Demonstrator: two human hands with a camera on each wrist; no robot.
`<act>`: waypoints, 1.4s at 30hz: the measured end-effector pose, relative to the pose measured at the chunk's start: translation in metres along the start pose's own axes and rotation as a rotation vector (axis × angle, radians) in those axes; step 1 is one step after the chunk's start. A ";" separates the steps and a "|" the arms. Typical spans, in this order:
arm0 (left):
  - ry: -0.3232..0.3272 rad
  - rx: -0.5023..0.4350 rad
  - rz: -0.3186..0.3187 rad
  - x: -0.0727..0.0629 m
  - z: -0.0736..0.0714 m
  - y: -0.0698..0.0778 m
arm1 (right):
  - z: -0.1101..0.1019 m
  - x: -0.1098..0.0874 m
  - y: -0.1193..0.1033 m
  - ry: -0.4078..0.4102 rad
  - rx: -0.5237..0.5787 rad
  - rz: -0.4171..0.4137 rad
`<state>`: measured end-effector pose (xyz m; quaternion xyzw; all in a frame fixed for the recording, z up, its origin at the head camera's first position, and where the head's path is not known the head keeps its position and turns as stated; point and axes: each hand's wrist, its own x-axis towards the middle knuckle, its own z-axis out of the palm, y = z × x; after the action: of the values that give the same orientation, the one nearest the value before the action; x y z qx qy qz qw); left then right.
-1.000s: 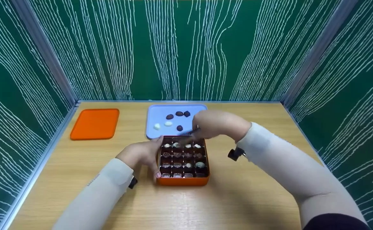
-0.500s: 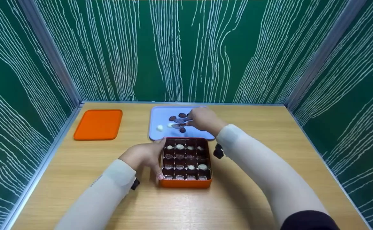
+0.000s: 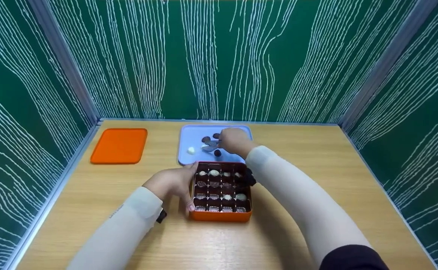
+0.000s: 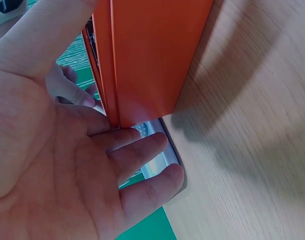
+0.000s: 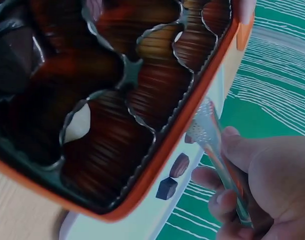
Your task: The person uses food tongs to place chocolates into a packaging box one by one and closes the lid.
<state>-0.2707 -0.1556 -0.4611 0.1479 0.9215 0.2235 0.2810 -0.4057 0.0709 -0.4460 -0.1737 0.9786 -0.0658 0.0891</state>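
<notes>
The orange chocolate box [image 3: 220,216] stands mid-table, its brown divided insert [image 3: 219,204] holding pale and dark chocolates in some compartments. My left hand [image 3: 172,183] grips its left side, thumb at the front corner and a fingertip at the back corner; the other fingers reach out past the box [image 4: 147,55] in the left wrist view. Over the blue tray [image 3: 185,158], my right hand [image 3: 235,140] holds serving tongs [image 3: 210,146] with perforated tips. The tips are around a white chocolate [image 3: 204,146], partly hidden. In the right wrist view the tongs [image 5: 220,160] point past the box rim.
Dark chocolates [image 3: 217,153] and another white chocolate [image 3: 191,150] lie on the blue tray, behind the box. An orange lid-like tray [image 3: 119,146] lies at the back left. Green panels [image 3: 241,75] with white lines enclose the table's back and sides.
My right hand has moved from above the box's back edge forward onto the blue tray, and the tong tips have come down around a white chocolate. My left hand stays on the box.
</notes>
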 end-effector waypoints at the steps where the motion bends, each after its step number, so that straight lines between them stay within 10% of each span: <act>1: -0.001 0.002 -0.001 0.000 0.000 0.000 | -0.001 -0.002 0.002 0.001 -0.003 0.001; 26: 0.003 -0.041 0.015 0.001 0.004 -0.002 | -0.026 -0.036 0.030 -0.034 -0.051 -0.061; 42: -0.006 -0.016 0.017 -0.002 0.001 0.001 | -0.065 -0.135 0.023 -0.052 -0.084 -0.381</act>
<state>-0.2680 -0.1551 -0.4602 0.1541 0.9175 0.2331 0.2831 -0.3013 0.1457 -0.3655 -0.3611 0.9272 -0.0360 0.0928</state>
